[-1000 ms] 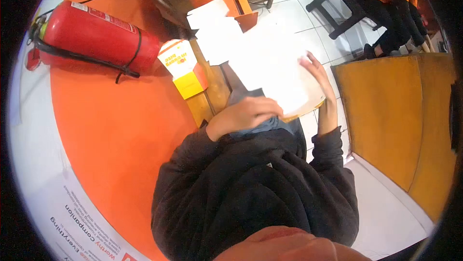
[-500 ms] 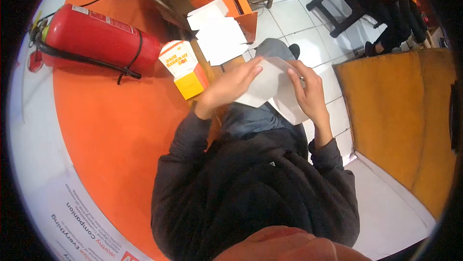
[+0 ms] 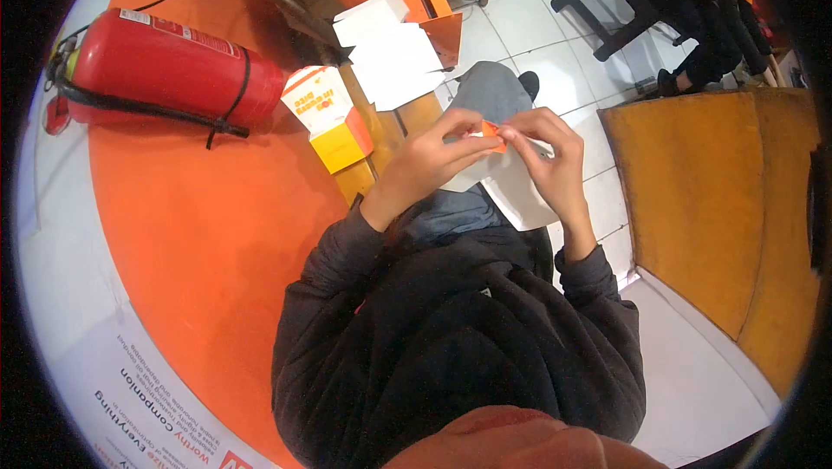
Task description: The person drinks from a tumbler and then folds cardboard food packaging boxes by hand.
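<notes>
A white cardboard box blank with an orange outer face lies over my lap, partly unfolded. My left hand pinches its orange-faced flap between thumb and fingers. From the other side my right hand grips the same flap, its fingertips close to those of the left. The fingers cover part of the fold. To the left, on a wooden bench, sits a yellow and white printed carton with its lid up. Beyond it lies an opened white carton.
A red fire extinguisher lies to the left by the orange wall surface. An orange box stands ahead under a metal table. At right are a brown wooden panel and a black stool with a person in orange.
Both hands have closed in on the cardboard's upper edge. The left fingers have gone from flat to pinching, and the flap is now bent so its orange face shows.
</notes>
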Motion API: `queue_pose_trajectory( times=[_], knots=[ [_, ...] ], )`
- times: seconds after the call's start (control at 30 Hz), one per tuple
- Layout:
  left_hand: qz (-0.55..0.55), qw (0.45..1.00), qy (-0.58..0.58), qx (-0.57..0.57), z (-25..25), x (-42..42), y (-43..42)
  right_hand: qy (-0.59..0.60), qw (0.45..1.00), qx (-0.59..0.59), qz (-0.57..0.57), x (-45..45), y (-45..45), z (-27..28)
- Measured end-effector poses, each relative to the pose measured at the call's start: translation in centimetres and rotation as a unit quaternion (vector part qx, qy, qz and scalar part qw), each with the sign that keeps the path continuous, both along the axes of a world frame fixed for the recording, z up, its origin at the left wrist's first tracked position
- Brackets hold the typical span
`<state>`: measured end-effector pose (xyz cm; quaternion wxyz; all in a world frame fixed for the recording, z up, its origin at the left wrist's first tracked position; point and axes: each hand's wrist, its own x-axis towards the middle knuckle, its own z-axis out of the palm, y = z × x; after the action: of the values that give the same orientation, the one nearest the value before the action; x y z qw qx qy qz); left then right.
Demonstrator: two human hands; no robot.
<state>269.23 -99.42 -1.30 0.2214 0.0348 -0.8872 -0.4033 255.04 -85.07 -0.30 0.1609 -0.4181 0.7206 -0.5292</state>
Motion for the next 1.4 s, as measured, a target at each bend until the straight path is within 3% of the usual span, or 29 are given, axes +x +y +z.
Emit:
queue_pose_trajectory(
  times=[0.07, 0.23, 0.43, 0.63, 0.83, 0.93, 1.0, 1.1, 1.23, 1.3, 1.4],
  knots=[
    [0.008, 0.998, -0.005, 0.057, 0.1, 0.1, 0.0, 0.113, 0.993, -0.009, 0.034, -0.1, 0.0, 0.7],
    [0.027, 0.986, 0.054, 0.153, 0.1, 0.5, 0.6, 0.024, 0.998, -0.006, 0.057, -0.2, 0.2, 1.4],
    [0.015, 0.993, 0.012, 0.12, -0.5, 1.0, 0.7, 0.013, 0.997, 0.002, 0.082, 0.2, 0.3, 1.4],
    [0.051, 0.977, 0.078, 0.192, -0.7, 0.9, 0.9, -0.008, 0.995, 0.003, 0.102, 0.6, 0.3, 1.6],
    [0.035, 0.976, 0.052, 0.21, -2.7, 1.6, 0.9, 0.009, 0.992, 0.023, 0.124, 1.0, 0.2, 0.7],
    [0.081, 0.98, 0.102, 0.149, -1.8, 0.8, 1.0, 0.0, 0.992, 0.038, 0.123, 1.1, 0.4, 0.7],
    [0.077, 0.983, 0.064, 0.155, -2.2, 0.7, 1.1, 0.039, 0.988, 0.062, 0.133, 1.3, 0.4, 0.1],
    [0.056, 0.987, 0.058, 0.137, -3.0, 0.8, 0.7, 0.014, 0.986, 0.083, 0.141, 0.4, 0.4, 0.5],
    [0.085, 0.985, 0.105, 0.106, -3.8, 0.5, 0.2, -0.179, 0.978, -0.001, 0.111, 0.5, 0.5, -1.1],
    [0.099, 0.987, 0.12, 0.033, -2.4, -0.1, -0.2, -0.26, 0.962, -0.057, 0.067, 1.9, 0.3, -1.4],
    [0.075, 0.99, 0.121, 0.024, -2.1, -0.2, -0.4, -0.25, 0.964, -0.083, 0.034, 3.1, 0.0, -0.7]
  ],
)
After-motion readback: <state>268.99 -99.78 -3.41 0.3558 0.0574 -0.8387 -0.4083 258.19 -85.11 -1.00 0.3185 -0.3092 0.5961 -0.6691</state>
